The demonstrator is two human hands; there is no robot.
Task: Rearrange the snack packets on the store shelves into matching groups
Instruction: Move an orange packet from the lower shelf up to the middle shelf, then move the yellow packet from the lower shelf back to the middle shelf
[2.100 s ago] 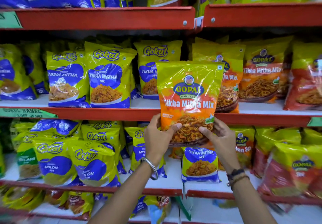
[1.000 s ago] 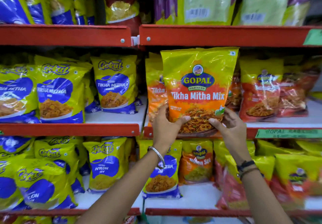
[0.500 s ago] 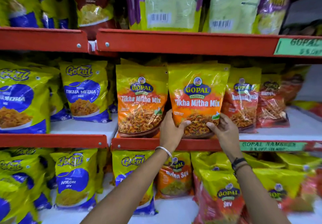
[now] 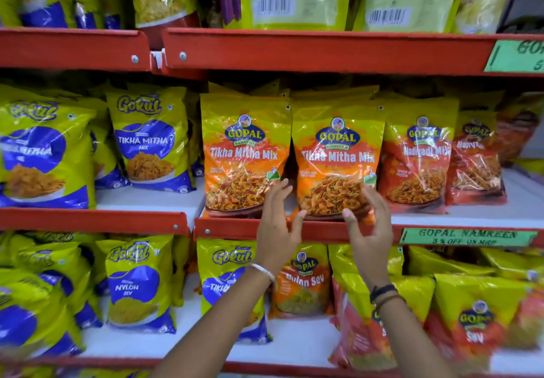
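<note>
Gopal Tikha Mitha Mix packet (image 4: pixel 335 159) stands upright at the front edge of the middle shelf (image 4: pixel 441 218), its base just behind the red shelf lip (image 4: pixel 229 229). It sits directly beside an identical Gopal Tikha Mitha Mix packet (image 4: pixel 244 154) on its left, with a Gopal Nadiyadi Mix packet (image 4: pixel 418 156) on its right. Gokul Tikha Mitha packets (image 4: pixel 150 139) in yellow and blue occupy the left section of the same shelf, apart from this group

Handling, as a judgement: the packet is a light, air-filled pillow pouch. The glossy film is probably slippery and dents under pressure, and the contents are brittle, so squeezing should be kept light. The best hold is at the two lower side edges, one hand per side, or at the flat sealed top strip. The pouch stands on a narrow base and could tip forward over the lip if nudged

Appearance: yellow upper half, orange lower half, a blue oval brand badge with a small figure above it, white product lettering, and a printed bowl of fried mix near the bottom. Reflections run across the film

Hand state: the left hand (image 4: pixel 275 224) and right hand (image 4: pixel 368 230) are both spread open in front of the packet's lower corners, apart from each other. Neither hand grips the packet; whether the fingertips touch the film cannot be told
</note>
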